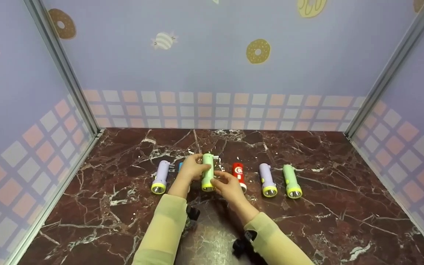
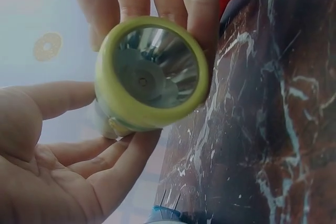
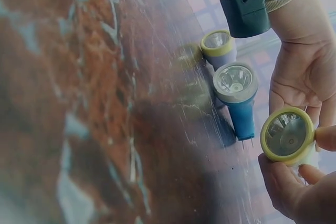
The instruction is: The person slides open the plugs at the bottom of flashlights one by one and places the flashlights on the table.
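Note:
Both hands hold a light green flashlight with a yellow-green head over the middle of the table. My left hand grips its body from the left, thumb across it. On the other side my right hand pinches it near the lens end. In the left wrist view the flashlight's clear lens faces the camera, with fingers of both hands around it. A white piece sticks out by its tail. Partly behind the left hand lies a blue flashlight with two metal prongs; a red flashlight lies just beyond the right hand.
Left of the hands lies a purple flashlight. To the right are another purple flashlight and a green flashlight. The dark red marbled table is bounded by patterned panels at the back and sides.

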Demonstrator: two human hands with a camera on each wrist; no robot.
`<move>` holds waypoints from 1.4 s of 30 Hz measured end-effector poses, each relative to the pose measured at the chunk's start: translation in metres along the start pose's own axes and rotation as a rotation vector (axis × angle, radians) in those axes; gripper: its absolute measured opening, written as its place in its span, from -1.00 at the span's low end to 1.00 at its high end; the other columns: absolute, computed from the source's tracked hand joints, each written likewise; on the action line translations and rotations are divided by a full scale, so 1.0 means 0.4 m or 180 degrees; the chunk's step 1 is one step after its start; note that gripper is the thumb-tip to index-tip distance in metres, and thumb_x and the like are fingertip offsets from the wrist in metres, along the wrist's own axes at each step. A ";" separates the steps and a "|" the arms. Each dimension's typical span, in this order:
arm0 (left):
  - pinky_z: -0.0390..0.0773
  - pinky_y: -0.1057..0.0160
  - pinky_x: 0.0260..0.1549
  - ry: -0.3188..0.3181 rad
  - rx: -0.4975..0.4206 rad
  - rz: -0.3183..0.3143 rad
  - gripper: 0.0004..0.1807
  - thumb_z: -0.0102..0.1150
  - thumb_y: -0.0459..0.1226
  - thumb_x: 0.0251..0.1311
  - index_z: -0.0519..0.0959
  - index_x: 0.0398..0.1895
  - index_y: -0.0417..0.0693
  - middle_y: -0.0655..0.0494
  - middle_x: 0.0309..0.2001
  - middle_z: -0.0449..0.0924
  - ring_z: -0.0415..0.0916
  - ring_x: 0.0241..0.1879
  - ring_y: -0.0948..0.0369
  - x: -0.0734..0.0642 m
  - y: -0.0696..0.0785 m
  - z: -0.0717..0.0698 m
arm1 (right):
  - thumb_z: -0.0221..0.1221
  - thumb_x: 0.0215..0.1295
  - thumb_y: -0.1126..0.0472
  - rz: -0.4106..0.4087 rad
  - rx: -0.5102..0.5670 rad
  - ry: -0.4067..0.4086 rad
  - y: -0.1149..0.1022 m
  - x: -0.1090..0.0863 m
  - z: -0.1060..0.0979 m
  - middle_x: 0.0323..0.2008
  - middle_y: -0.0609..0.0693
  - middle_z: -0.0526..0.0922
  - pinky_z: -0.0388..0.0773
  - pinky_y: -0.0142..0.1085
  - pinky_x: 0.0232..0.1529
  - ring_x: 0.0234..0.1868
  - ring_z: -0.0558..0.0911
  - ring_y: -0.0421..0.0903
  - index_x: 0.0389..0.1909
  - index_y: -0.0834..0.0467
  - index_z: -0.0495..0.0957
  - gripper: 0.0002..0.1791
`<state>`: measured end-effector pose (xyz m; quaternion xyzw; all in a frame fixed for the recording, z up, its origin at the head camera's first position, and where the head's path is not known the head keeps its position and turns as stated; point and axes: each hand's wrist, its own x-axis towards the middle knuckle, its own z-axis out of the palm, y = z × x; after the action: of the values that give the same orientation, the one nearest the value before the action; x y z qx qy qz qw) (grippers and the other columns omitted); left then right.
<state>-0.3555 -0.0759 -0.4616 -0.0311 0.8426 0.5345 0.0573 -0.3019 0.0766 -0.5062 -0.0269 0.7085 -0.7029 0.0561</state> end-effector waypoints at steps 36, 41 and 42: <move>0.65 0.29 -0.60 -0.0031 0.1018 -0.0412 -0.71 0.32 -0.35 0.23 0.59 -0.08 -0.41 -0.20 -0.20 0.67 0.57 -0.55 0.12 0.033 0.003 -0.002 | 0.23 0.37 0.29 -0.0129 -0.0792 -0.0047 0.023 0.030 0.028 0.01 0.33 0.74 0.54 -0.44 -0.42 -0.41 0.61 -0.22 0.22 0.43 0.55 -0.54; 0.62 0.31 -0.65 -0.0069 0.1106 -0.0429 -0.70 0.30 -0.36 0.22 0.59 -0.06 -0.42 -0.25 -0.15 0.68 0.55 -0.62 0.14 0.038 0.002 -0.001 | 0.25 0.36 0.29 -0.0160 -0.0832 -0.0050 0.023 0.030 0.025 0.02 0.31 0.74 0.54 -0.45 -0.44 -0.44 0.60 -0.21 0.19 0.43 0.58 -0.57; 0.62 0.31 -0.65 -0.0067 0.1101 -0.0423 -0.70 0.30 -0.37 0.21 0.59 -0.06 -0.43 -0.26 -0.13 0.68 0.55 -0.62 0.14 0.039 0.002 -0.001 | 0.25 0.36 0.29 -0.0171 -0.0847 -0.0054 0.023 0.031 0.024 0.02 0.31 0.74 0.55 -0.44 -0.43 -0.43 0.61 -0.22 0.18 0.43 0.58 -0.57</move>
<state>-0.3709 -0.0757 -0.4628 -0.0709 0.9174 0.3771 0.1058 -0.3128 0.0655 -0.5160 -0.0589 0.7940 -0.6037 0.0391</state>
